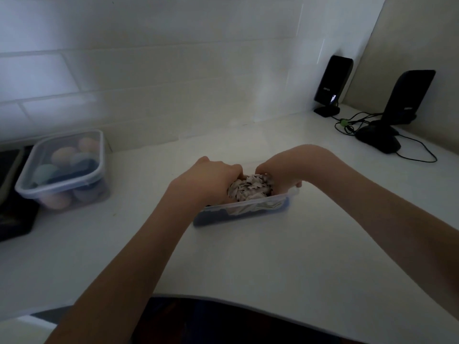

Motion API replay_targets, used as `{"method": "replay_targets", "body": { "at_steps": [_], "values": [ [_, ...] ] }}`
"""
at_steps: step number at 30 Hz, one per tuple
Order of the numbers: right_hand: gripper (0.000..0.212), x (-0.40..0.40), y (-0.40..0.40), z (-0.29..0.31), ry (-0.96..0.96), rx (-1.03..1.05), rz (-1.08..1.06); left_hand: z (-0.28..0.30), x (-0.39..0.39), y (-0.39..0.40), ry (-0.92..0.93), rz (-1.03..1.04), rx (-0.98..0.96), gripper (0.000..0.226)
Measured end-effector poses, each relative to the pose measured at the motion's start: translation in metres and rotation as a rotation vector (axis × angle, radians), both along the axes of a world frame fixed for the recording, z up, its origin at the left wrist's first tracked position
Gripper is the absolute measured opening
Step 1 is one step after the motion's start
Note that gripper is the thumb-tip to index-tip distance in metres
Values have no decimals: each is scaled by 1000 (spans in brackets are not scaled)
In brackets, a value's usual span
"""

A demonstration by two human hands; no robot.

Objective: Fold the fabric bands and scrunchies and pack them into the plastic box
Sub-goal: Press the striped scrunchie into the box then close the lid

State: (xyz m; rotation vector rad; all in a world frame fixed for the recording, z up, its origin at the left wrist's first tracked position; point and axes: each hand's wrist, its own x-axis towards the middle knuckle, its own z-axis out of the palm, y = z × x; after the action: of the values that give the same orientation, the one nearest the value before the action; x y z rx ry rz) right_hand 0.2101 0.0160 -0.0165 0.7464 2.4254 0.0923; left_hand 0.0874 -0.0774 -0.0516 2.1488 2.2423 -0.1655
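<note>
A clear plastic box (pixel 244 211) stands on the white desk in the middle of the view, with dark and light fabric showing through its near wall. On top of its contents sits a white scrunchie with a black pattern (pixel 249 188). My left hand (pixel 206 181) presses on the scrunchie's left side with fingers curled into it. My right hand (pixel 280 171) grips its right side, fingers curled down inside the box. Both hands hide the far half of the box.
A second clear box with a closed lid (pixel 63 167) holds pastel rounded items at the left, against the tiled wall. Two black speakers (pixel 332 83) (pixel 407 95), a black mouse (pixel 378 140) and cables lie at the back right. A dark object (pixel 12 214) sits at the far left.
</note>
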Motion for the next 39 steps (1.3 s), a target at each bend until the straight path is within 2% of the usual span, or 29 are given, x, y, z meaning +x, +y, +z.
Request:
{"method": "replay_targets", "body": {
  "at_steps": [6,8,10,17,19,22,26,28,33,37,39],
  "values": [
    [28,5,-5,-12,122,253,60,-3,-2,-6,-79,16,16,37],
    [25,8,-6,-12,164,267,67,-3,-2,-6,-84,24,14,37],
    [28,13,-5,-11,196,198,34,-3,-4,-6,-104,43,9,36],
    [44,37,13,6,388,-257,-90,13,4,-15,-154,6,17,46],
    [46,44,16,17,445,-278,-93,19,4,-20,-202,6,-15,51],
    [40,47,17,29,517,-198,-40,28,2,-22,-204,3,-21,53],
    [47,40,6,25,407,53,53,36,0,-18,-194,9,93,51],
    [53,37,2,18,316,120,70,35,3,-18,-169,28,67,55],
    [55,26,3,13,163,69,9,16,6,-9,-90,26,8,38],
    [57,15,5,14,89,-50,-81,11,3,-1,-32,62,-61,50],
    [53,8,2,14,22,-40,-84,11,1,1,-17,78,-105,54]
  ]
}}
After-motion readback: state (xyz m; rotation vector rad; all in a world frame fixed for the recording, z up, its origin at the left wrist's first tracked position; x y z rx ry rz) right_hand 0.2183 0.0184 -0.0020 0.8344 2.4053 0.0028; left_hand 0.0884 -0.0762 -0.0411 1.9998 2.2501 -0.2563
